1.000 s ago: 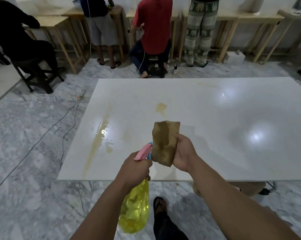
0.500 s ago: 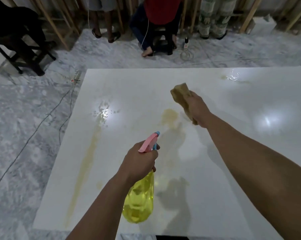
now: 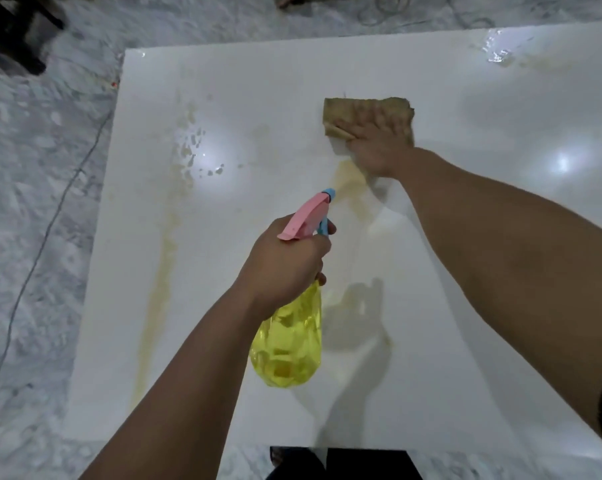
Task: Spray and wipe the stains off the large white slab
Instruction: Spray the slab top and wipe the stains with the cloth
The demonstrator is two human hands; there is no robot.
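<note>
The large white slab (image 3: 431, 306) fills most of the view. A long yellowish streak (image 3: 161, 278) runs down its left side, with wet droplets (image 3: 192, 150) at its top. A smaller yellow stain (image 3: 351, 181) lies just below my right hand (image 3: 379, 147), which presses a brown cloth (image 3: 361, 109) flat on the slab. My left hand (image 3: 285, 261) holds a yellow spray bottle (image 3: 289, 344) with a pink and blue trigger head (image 3: 310, 216), its nozzle pointing toward the smaller stain. Another wet smear (image 3: 503, 57) sits at the far right.
Grey marble floor (image 3: 33, 202) surrounds the slab on the left and far side. A thin cable (image 3: 50, 230) trails across the floor at the left. Dark chair legs (image 3: 12, 32) stand at the top left. My dark trousers (image 3: 344, 462) show at the slab's near edge.
My view has tilted down and closer to the slab. My right hand has moved forward and laid the cloth flat on the slab beyond the small stain. The bottle stays in my left hand.
</note>
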